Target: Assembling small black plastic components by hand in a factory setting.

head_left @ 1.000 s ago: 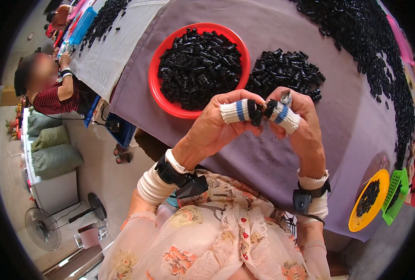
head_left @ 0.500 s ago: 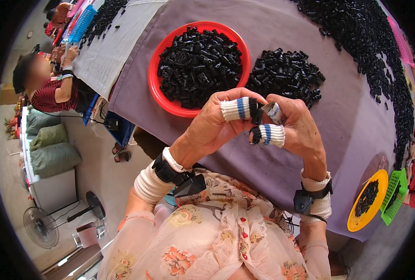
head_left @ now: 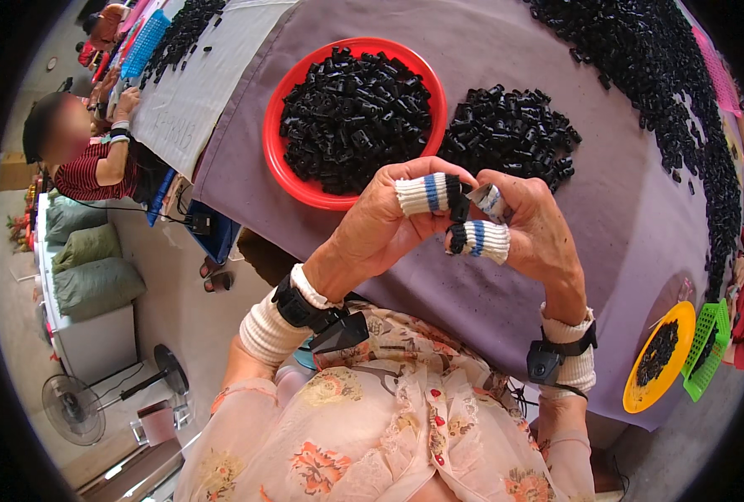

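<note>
My left hand (head_left: 384,213) is closed in a pinch on a small black plastic part (head_left: 458,209), held above the near side of the table. Against it, my right hand (head_left: 539,226) grips a short metal blade (head_left: 477,193) with a whitish wrapping, mostly hidden by the fingers. Knit finger sleeves with blue stripes cover fingers and thumb. Just beyond my left hand stands a red basin (head_left: 273,138) heaped with black plastic parts (head_left: 355,117). Right of the basin lies a loose pile of similar parts (head_left: 514,134).
A larger spread of black parts (head_left: 639,67) covers the far right of the cloth-covered table (head_left: 606,243). At the right edge are a yellow plate (head_left: 683,335) and a green basket (head_left: 717,335). A co-worker (head_left: 92,171) sits at the left; a fan (head_left: 75,407) stands on the floor.
My fingers and the small black part have shifted only slightly, with both hands in the same place. The co-worker's hand at the left has moved a little.
</note>
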Available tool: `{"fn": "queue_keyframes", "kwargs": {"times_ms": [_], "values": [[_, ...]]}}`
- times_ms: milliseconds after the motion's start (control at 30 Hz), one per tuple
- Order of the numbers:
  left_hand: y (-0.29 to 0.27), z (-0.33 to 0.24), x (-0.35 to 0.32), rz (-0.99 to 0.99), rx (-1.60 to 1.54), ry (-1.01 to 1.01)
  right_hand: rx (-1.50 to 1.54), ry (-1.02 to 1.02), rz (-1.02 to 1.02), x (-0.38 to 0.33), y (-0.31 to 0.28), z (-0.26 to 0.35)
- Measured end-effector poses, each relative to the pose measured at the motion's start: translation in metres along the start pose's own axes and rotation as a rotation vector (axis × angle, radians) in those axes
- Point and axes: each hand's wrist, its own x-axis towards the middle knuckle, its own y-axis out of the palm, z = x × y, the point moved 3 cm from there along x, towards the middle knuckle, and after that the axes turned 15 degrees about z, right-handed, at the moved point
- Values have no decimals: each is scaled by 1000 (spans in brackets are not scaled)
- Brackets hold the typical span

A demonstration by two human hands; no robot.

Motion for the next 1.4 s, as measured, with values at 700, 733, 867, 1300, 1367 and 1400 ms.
{"fn": "queue_keyframes", "kwargs": {"times_ms": [700, 733, 867, 1300, 1367, 1400], "values": [[-1, 0, 0, -20, 25, 12, 64, -42, -25, 2, 8, -6], [-1, 0, 0, -20, 26, 12, 82, -28, -30, 1, 8, -5], [2, 0, 0, -43, -35, -1, -31, -97, -55, 0, 6, -1], [3, -3, -1, -20, -12, -12, -65, -38, -15, 2, 1, 1], [2, -2, -2, -25, -5, -13, -46, -29, -8, 1, 1, 0], [1, -2, -2, -31, 2, -14, -51, -24, -5, 1, 2, -1]]}}
